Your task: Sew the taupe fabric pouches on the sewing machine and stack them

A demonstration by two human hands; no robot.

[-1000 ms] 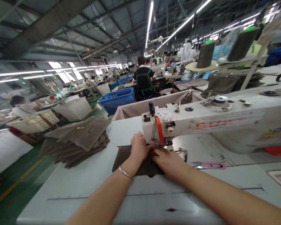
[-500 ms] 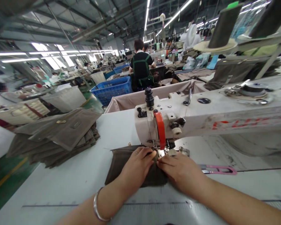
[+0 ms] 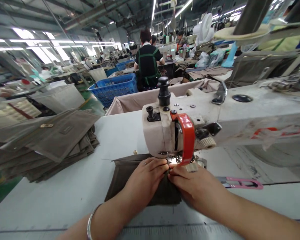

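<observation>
A dark brown fabric piece [image 3: 122, 173] lies on the white table under the head of a sewing machine [image 3: 155, 133]. My left hand [image 3: 147, 176] rests on the fabric with its fingers together, the tips close to the lit needle area. Across from it, my right hand [image 3: 190, 183] has its fingers closed on the fabric's edge just right of the left fingertips. Both hands hold the fabric between them. An orange guard [image 3: 187, 138] hides part of the needle area.
A stack of brown fabric pieces [image 3: 62, 143] sits at the table's left. Pink snips [image 3: 242, 182] lie right of my right hand. Behind are a pink cloth-lined bin [image 3: 130, 101], a blue basket [image 3: 115, 88] and a seated person [image 3: 148, 60].
The camera view has shifted closer to the machine, so its head looks larger. Both hands keep nearly the same hold on the fabric.
</observation>
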